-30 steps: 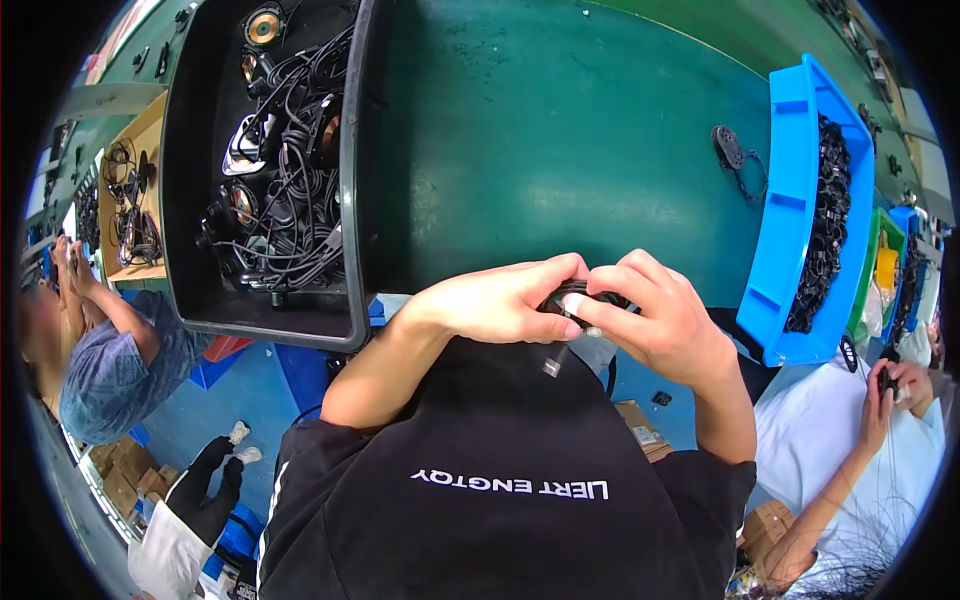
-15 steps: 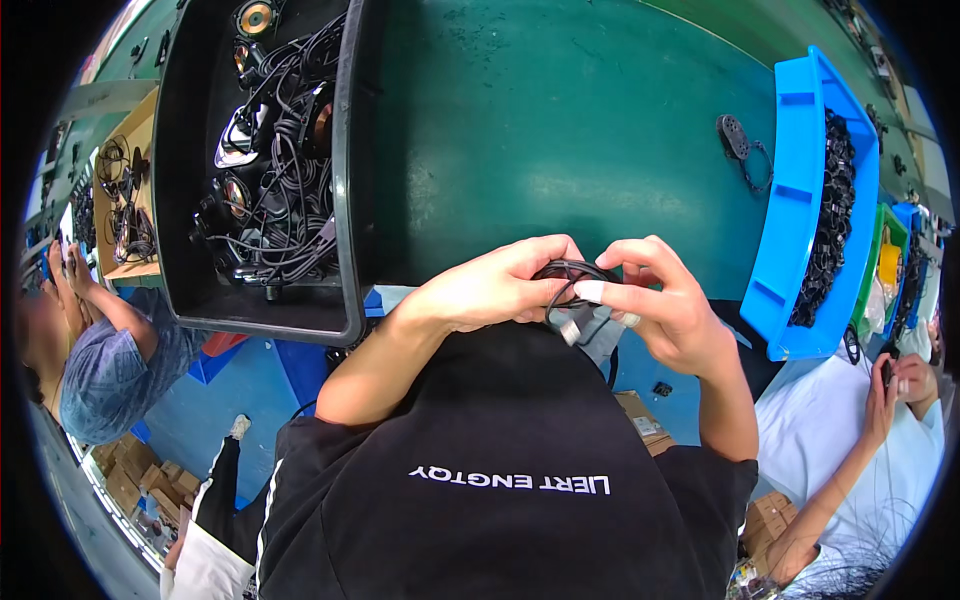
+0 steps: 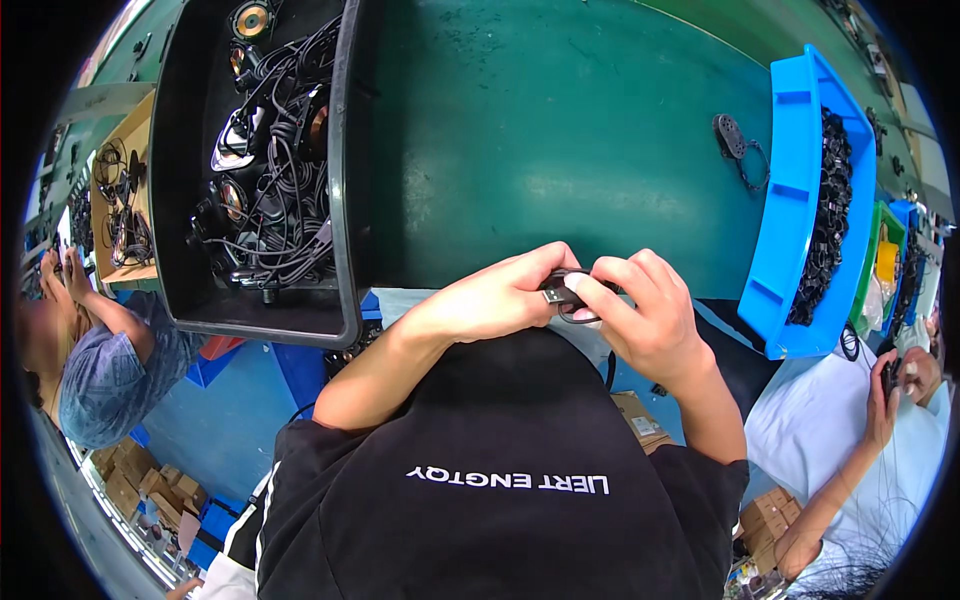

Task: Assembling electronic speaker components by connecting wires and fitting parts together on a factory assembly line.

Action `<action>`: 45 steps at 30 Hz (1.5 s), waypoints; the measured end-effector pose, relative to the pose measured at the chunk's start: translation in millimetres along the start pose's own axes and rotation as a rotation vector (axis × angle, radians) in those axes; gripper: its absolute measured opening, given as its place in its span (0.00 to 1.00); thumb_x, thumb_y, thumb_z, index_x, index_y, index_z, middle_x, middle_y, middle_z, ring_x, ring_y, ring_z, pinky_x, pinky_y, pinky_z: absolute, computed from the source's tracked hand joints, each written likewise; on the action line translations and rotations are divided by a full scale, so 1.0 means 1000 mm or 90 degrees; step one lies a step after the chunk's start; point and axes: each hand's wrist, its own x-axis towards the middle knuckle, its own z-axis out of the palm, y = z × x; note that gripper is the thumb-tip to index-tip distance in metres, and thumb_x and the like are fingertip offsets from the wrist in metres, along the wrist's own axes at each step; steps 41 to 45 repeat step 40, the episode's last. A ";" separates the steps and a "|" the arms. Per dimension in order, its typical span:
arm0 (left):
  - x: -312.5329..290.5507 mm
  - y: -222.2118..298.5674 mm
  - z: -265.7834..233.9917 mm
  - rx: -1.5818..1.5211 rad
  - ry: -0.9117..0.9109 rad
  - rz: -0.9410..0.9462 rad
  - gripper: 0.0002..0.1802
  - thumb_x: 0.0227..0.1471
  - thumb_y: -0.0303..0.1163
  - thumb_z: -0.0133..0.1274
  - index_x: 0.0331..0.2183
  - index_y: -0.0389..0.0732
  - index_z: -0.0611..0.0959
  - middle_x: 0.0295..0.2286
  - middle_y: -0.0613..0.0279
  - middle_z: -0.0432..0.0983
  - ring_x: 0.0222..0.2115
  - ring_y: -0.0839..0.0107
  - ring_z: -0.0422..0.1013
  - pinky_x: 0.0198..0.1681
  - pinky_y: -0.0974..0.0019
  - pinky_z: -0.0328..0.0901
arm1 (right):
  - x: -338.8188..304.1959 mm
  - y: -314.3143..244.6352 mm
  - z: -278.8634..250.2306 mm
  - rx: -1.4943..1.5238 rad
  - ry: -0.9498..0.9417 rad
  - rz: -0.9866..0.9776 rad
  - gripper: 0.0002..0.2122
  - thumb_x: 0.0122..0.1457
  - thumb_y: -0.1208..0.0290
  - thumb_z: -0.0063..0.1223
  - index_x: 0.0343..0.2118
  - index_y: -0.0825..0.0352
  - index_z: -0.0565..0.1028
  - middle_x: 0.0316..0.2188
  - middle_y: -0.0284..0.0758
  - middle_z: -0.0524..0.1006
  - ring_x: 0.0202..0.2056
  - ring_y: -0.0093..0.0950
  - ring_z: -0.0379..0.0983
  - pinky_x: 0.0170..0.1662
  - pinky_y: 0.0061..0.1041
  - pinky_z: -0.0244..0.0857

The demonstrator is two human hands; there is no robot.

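Note:
At the near edge of the green table, my left hand (image 3: 510,292) and my right hand (image 3: 648,312) meet around a coiled black USB cable (image 3: 580,316). The cable's plug (image 3: 554,296), with a bare metal end, shows between the two hands and points left. My left thumb and fingers are closed on the coil from one side. The right thumb presses at the plug's black housing while the other right fingers curl over the cable. Part of the coil is hidden behind the fingers.
A black bin (image 3: 345,190) on the left holds tangled cables and round devices (image 3: 285,150). On the right stands a blue tray (image 3: 765,270) of small black parts (image 3: 825,215). A black oval piece with a cord (image 3: 729,136) lies beside it. Other people sit on both sides.
The USB plug, which hung below the hands, is now up between the thumbs and points left. My right hand has moved slightly closer to the left, its fingers curled more.

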 end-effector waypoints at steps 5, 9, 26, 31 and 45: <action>0.000 -0.002 0.001 -0.013 -0.049 -0.016 0.04 0.55 0.24 0.44 0.34 0.39 0.73 0.23 0.69 0.66 0.21 0.81 0.57 0.23 0.76 0.52 | 0.003 0.011 -0.001 0.169 -0.044 -0.040 0.11 0.43 0.76 0.59 0.32 0.64 0.74 0.32 0.31 0.70 0.26 0.27 0.62 0.29 0.23 0.60; -0.002 0.009 -0.004 0.012 -0.067 -0.025 0.03 0.55 0.25 0.44 0.33 0.39 0.73 0.22 0.70 0.66 0.21 0.81 0.57 0.23 0.76 0.52 | 0.000 0.023 -0.003 0.246 -0.070 -0.054 0.11 0.45 0.77 0.59 0.34 0.65 0.75 0.31 0.32 0.70 0.25 0.27 0.62 0.28 0.23 0.60; 0.001 0.000 -0.010 0.004 -0.083 -0.074 0.06 0.59 0.31 0.46 0.33 0.40 0.72 0.22 0.71 0.63 0.22 0.81 0.56 0.24 0.75 0.52 | 0.001 0.014 -0.013 0.491 -0.153 0.094 0.11 0.50 0.80 0.56 0.39 0.68 0.75 0.35 0.34 0.74 0.23 0.26 0.66 0.26 0.23 0.60; 0.000 0.004 -0.008 0.032 -0.112 -0.084 0.03 0.59 0.29 0.45 0.35 0.40 0.71 0.22 0.72 0.63 0.21 0.84 0.54 0.23 0.79 0.49 | -0.005 0.021 -0.012 0.666 -0.138 0.055 0.14 0.51 0.80 0.55 0.42 0.69 0.73 0.34 0.35 0.73 0.24 0.26 0.66 0.28 0.21 0.61; 0.002 -0.009 -0.011 0.113 -0.083 -0.008 0.06 0.59 0.31 0.49 0.37 0.39 0.71 0.27 0.67 0.67 0.25 0.80 0.58 0.27 0.78 0.53 | 0.007 -0.006 -0.023 0.113 -0.181 0.050 0.19 0.54 0.76 0.53 0.50 0.66 0.68 0.36 0.33 0.69 0.30 0.27 0.66 0.32 0.23 0.64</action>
